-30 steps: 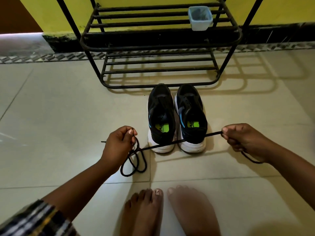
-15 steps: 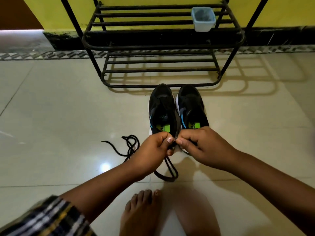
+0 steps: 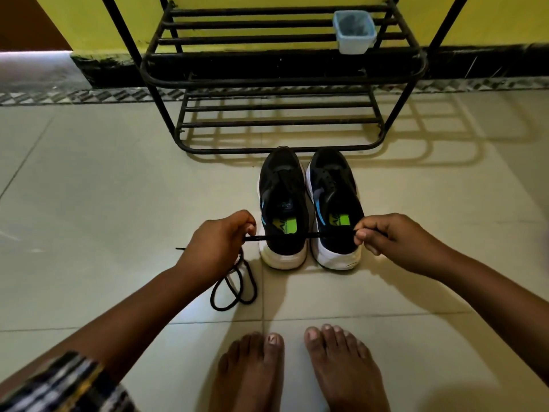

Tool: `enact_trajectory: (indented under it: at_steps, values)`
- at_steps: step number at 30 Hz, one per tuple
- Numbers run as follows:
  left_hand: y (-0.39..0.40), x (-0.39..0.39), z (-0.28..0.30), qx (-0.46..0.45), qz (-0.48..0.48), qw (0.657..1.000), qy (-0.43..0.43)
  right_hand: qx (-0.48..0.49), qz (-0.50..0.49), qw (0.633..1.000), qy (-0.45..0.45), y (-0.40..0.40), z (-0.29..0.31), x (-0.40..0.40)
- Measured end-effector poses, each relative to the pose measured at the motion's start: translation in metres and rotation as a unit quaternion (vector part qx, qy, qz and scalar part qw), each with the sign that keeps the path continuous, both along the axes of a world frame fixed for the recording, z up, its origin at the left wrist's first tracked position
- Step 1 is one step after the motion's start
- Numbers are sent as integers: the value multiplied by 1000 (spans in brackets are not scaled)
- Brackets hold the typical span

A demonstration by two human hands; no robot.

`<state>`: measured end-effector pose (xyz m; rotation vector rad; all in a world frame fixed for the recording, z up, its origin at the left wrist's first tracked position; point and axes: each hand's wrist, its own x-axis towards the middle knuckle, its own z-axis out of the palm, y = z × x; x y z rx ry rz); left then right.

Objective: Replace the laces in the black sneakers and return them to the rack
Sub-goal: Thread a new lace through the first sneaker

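Note:
Two black sneakers with white soles stand side by side on the tiled floor, heels toward me: the left sneaker (image 3: 282, 209) and the right sneaker (image 3: 334, 208). A black lace (image 3: 300, 235) is stretched level across their heels. My left hand (image 3: 217, 242) pinches it at the left, with the slack hanging in loops (image 3: 234, 289) down to the floor. My right hand (image 3: 395, 240) pinches the other end at the right.
A black metal shoe rack (image 3: 282, 81) stands against the yellow wall just beyond the sneakers, with a small pale blue plastic container (image 3: 354, 32) on its upper shelf. My bare feet (image 3: 297, 370) are on the tiles below the hands.
Half a second ago both hands were together over the sneaker heels. They have moved apart and the lace is now pulled straight between them.

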<state>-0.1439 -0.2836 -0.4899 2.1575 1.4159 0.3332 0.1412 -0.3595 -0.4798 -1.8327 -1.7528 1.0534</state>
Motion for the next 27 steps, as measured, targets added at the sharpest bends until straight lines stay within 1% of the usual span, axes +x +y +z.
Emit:
enact_trajectory:
  at_steps: [2, 4, 5, 7, 9, 10, 11, 12, 14, 16, 18, 20, 22, 24, 27]
  values:
    - [1, 1, 0, -15, -7, 1000, 8, -28, 6, 999, -19, 1, 1, 0]
    - [3, 3, 3, -19, -23, 999, 17, -67, 0, 998, 3, 4, 7, -3]
    - [5, 4, 7, -9, -27, 999, 17, -82, -18, 995, 50, 8, 14, -7]
    - [13, 3, 15, 47, -6, 999, -8, -77, -77, 974, 197, 17, 33, -18]
    - [26, 0, 28, 98, 75, 990, -71, -34, -116, 939, 321, 31, 51, -26]
    - [33, -2, 36, 122, 119, 980, -102, -12, -125, 927, 353, 37, 57, -28]
    - [41, -5, 41, 154, 151, 970, -115, 5, -132, 922, 364, 42, 60, -29]
    - [48, -9, 45, 190, 171, 961, -106, 18, -141, 923, 357, 45, 59, -28]
    - [56, -14, 48, 226, 186, 952, -90, 29, -162, 935, 315, 46, 50, -27]
    - [53, -11, 44, 212, 176, 955, -110, 35, -177, 953, 243, 41, 33, -24]
    - [42, 1, 37, 176, 129, 968, -125, 62, -148, 979, 122, 34, 16, -24]
    - [27, 16, 26, 123, 40, 988, -87, 78, -85, 993, -29, 29, 5, -25]
    - [14, 31, 13, 63, -40, 997, -16, 45, -16, 990, -135, 27, 1, -30]
    - [6, 42, 5, 16, -84, 995, 45, 5, 44, 977, -207, 27, 1, -35]
    - [1, 49, 3, -4, -105, 991, 77, -11, 74, 965, -251, 24, 5, -39]
